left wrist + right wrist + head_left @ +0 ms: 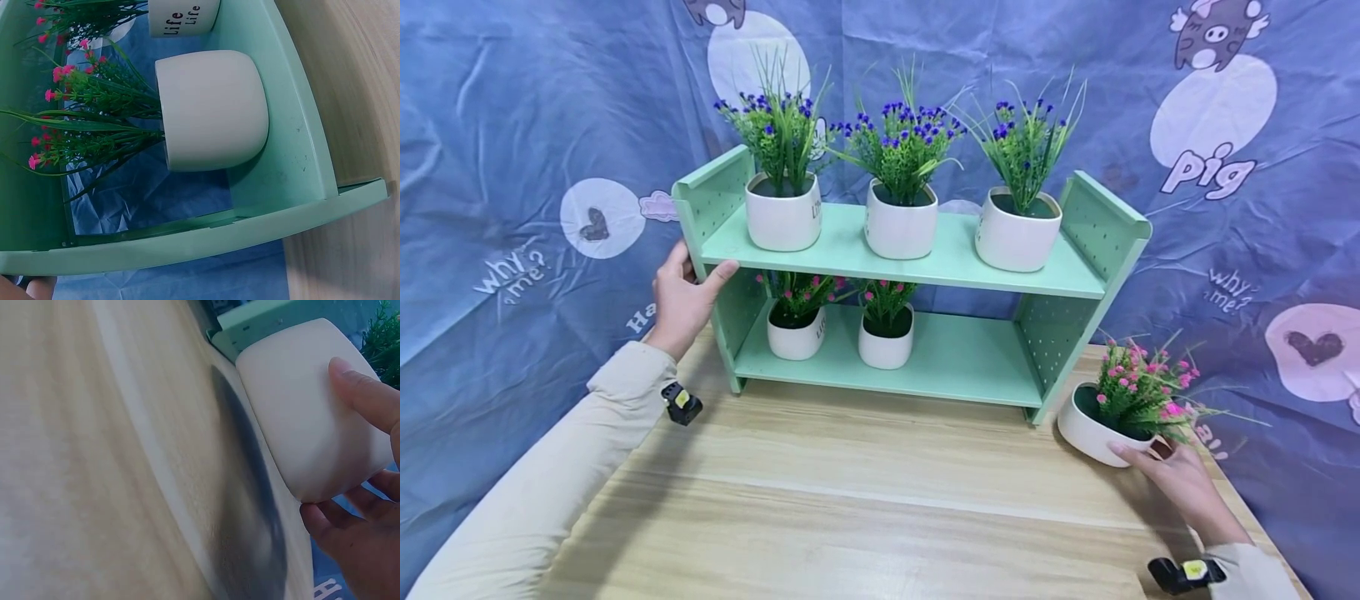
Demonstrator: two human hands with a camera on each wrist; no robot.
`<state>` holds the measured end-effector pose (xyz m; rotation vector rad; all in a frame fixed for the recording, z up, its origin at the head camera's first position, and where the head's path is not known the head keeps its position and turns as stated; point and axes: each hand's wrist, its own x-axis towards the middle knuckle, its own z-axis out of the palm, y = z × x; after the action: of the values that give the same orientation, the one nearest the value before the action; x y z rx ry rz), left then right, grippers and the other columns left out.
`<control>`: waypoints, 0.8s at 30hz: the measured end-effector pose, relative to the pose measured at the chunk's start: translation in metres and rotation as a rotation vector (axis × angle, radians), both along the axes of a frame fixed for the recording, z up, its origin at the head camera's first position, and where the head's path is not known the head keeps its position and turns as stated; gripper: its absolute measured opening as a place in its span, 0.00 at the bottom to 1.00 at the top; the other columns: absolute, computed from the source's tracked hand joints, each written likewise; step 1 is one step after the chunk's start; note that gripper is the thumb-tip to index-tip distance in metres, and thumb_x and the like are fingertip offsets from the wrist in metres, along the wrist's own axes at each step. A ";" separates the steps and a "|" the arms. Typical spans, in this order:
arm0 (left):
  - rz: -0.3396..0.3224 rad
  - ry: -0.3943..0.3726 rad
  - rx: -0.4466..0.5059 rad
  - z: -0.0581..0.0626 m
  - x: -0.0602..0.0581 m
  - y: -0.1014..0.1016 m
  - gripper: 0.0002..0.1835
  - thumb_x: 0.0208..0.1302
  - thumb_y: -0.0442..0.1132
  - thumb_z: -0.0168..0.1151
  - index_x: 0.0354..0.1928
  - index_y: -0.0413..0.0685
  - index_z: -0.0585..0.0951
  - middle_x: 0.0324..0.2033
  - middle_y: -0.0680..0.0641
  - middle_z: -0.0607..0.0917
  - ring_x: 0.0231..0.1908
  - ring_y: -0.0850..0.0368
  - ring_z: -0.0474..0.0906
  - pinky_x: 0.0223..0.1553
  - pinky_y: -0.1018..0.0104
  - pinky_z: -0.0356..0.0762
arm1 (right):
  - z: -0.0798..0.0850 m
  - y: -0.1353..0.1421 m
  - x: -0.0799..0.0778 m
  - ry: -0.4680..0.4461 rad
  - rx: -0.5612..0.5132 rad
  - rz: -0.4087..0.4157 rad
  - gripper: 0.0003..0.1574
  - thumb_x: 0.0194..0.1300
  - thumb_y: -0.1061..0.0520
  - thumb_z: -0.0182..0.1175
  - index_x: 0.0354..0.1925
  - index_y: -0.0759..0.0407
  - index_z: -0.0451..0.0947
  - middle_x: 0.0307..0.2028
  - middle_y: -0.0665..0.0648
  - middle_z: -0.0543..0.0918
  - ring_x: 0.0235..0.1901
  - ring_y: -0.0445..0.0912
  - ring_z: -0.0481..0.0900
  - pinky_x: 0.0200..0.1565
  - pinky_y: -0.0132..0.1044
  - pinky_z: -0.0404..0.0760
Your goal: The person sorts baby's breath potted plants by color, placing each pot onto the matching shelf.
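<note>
At the left end of a mint-green two-tier shelf (pixel 970 360), my left hand (pixel 683 302) grips the side panel, thumb at the front edge and fingers partly hidden behind. My right hand (pixel 1189 490) holds a potted plant with pink flowers (pixel 1101 429) to the right of the shelf. Its white pot (pixel 306 412) is tilted, with the thumb on its side and other fingers at its base; a shadow falls on the table beside it. Two similar pink-flowered pots (pixel 886 343) stand on the lower tier, toward the left and middle.
Three white pots with purple flowers (pixel 901 225) stand in a row on the upper tier. The shelf rests at the back of a wood-grain table (pixel 850 500). Behind hangs a blue printed cloth (pixel 550 100), which also runs along the table's right edge.
</note>
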<state>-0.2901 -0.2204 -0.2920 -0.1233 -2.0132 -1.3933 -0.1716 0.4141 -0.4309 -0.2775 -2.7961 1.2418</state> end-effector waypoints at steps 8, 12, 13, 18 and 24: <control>0.006 -0.011 -0.005 0.001 0.001 0.000 0.30 0.57 0.46 0.70 0.61 0.49 0.74 0.52 0.40 0.82 0.46 0.66 0.78 0.48 0.74 0.77 | 0.005 -0.016 0.018 0.061 -0.027 -0.017 0.41 0.63 0.46 0.64 0.64 0.65 0.61 0.48 0.50 0.81 0.37 0.17 0.66 0.36 0.17 0.71; 0.003 -0.002 -0.003 0.001 0.000 0.000 0.30 0.57 0.46 0.70 0.61 0.49 0.74 0.52 0.39 0.82 0.46 0.66 0.78 0.47 0.75 0.76 | 0.012 -0.031 0.028 0.093 -0.070 -0.029 0.34 0.62 0.49 0.65 0.60 0.59 0.63 0.36 0.28 0.73 0.36 0.22 0.70 0.35 0.18 0.74; 0.002 0.001 -0.002 0.001 0.000 0.000 0.30 0.57 0.46 0.70 0.61 0.49 0.74 0.52 0.39 0.82 0.46 0.67 0.78 0.47 0.75 0.76 | 0.014 -0.035 0.029 0.104 -0.072 -0.022 0.35 0.62 0.49 0.65 0.60 0.59 0.63 0.37 0.27 0.73 0.37 0.22 0.70 0.36 0.18 0.74; 0.008 0.003 -0.006 0.001 0.000 0.000 0.30 0.57 0.46 0.71 0.61 0.49 0.74 0.51 0.39 0.82 0.44 0.68 0.78 0.45 0.77 0.76 | 0.021 -0.053 0.037 0.125 -0.003 0.012 0.36 0.61 0.47 0.66 0.62 0.61 0.67 0.41 0.37 0.79 0.38 0.24 0.71 0.37 0.19 0.72; 0.010 -0.005 -0.005 0.000 0.001 0.000 0.30 0.57 0.46 0.70 0.61 0.50 0.74 0.51 0.39 0.82 0.45 0.67 0.78 0.46 0.75 0.76 | 0.024 -0.076 0.039 0.191 -0.047 0.086 0.42 0.60 0.51 0.68 0.66 0.67 0.63 0.46 0.30 0.76 0.44 0.20 0.71 0.43 0.16 0.72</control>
<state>-0.2896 -0.2204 -0.2919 -0.1127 -2.0190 -1.3836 -0.1328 0.3386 -0.4073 -0.0382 -2.6445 1.2792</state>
